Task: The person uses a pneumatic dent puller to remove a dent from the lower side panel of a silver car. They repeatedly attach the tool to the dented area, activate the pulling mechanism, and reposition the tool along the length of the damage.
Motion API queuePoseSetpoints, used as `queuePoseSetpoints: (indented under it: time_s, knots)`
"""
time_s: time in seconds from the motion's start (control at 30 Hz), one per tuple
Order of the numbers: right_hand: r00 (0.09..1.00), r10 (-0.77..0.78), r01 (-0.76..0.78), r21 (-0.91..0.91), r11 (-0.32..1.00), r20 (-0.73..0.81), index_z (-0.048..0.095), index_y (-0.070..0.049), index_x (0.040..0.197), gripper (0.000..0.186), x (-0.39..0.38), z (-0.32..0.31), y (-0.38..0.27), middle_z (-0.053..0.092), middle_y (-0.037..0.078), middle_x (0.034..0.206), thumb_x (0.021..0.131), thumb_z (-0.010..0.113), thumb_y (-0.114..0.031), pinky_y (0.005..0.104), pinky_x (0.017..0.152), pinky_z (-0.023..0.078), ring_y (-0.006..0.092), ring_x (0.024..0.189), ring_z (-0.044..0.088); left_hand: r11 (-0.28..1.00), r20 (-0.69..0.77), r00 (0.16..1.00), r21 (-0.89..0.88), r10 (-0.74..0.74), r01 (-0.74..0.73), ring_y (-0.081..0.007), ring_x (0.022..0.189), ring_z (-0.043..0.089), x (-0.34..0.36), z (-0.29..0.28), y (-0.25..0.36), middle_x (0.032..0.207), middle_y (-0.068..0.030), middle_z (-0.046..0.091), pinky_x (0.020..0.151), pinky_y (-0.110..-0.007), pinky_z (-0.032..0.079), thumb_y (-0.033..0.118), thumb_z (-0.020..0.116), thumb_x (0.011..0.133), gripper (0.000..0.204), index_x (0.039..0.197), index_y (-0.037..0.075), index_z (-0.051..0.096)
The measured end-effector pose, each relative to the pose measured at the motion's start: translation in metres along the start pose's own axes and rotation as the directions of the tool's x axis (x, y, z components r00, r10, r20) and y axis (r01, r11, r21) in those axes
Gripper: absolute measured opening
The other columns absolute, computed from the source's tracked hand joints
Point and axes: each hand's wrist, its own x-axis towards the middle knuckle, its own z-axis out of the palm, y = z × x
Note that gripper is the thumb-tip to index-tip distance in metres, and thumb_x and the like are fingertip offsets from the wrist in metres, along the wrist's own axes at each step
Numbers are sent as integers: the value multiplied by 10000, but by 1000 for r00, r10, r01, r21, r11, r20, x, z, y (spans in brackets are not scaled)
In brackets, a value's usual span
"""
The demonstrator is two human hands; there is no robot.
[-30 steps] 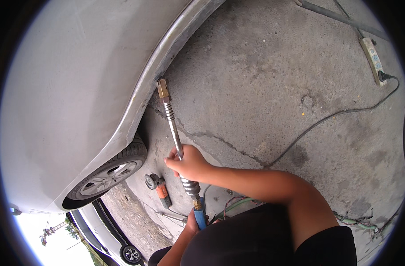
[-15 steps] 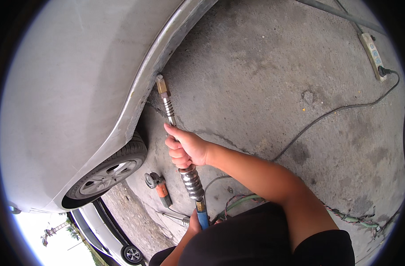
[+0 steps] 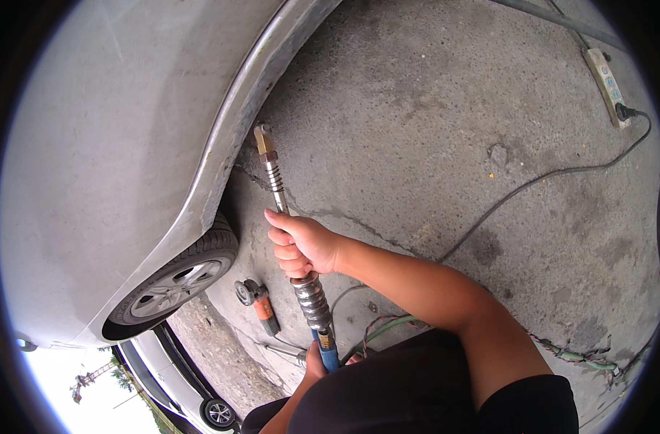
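Observation:
A slide hammer [image 3: 312, 304] runs from my body up towards the silver car's lower edge [image 3: 221, 130]. My right hand [image 3: 301, 242] is wrapped round its metal shaft, just above the ribbed steel section. Past the hand are a spring and a brass-coloured tip [image 3: 263, 137], which sits beside the car's edge with a small gap showing. Low in the picture, my left hand [image 3: 316, 362] closes round the blue handle [image 3: 329, 356]; my dark shirt partly hides it.
An orange angle grinder [image 3: 263, 307] lies on the concrete near the car's wheel [image 3: 172, 289]. Green cables [image 3: 388, 325] run along the ground at my right. A power strip [image 3: 606, 87] with a plugged-in black cord [image 3: 518, 194] lies far right. Another car [image 3: 164, 383] stands lower left.
The tip has come slightly away from the car's edge, where it looked in contact before. Both hands keep their hold on the slide hammer. The view has shifted a little.

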Motion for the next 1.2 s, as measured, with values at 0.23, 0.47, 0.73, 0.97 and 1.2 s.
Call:
queuePoseSetpoints:
  time_s: [0.23,0.47,0.73,0.97,1.2]
  knots:
    - [848,-292,103,-403,909,-441,358,-139,664,475,-9,-2,38,355,-40,476,994,486,-456,271,384,310,74,384,322,995,6,997,-72,-73,73,-232,664,570,3,5,-15,761,-83,576,597,-387,468,514,438,912,432,994,109,563]
    - [882,-316,145,-436,888,-349,369,-130,703,446,7,4,34,367,-45,503,996,487,-445,269,389,323,68,395,324,974,-54,987,-179,-154,142,-231,650,553,9,1,-8,744,-74,567,582,-388,454,561,392,939,483,954,117,580]
    - [877,-335,141,-481,865,-344,382,-122,706,449,15,16,28,382,-33,510,992,494,-449,272,389,335,76,402,351,919,43,959,-277,-279,280,-243,609,544,19,-7,1,707,-80,563,546,-389,447,577,380,939,499,936,119,579]
    - [881,-337,130,-513,849,-334,386,-107,656,495,17,19,25,401,-14,507,993,486,-455,284,387,337,94,398,372,978,16,987,-135,-159,160,-246,605,541,-3,-1,22,698,-83,565,559,-387,449,569,377,942,490,895,125,577]
    - [825,-476,134,-713,689,-304,405,-80,740,442,21,13,32,445,4,543,988,506,-431,292,409,408,117,412,448,973,40,987,-165,-159,163,-265,600,544,-1,-4,10,688,-97,556,561,-396,458,570,387,935,470,888,131,550]
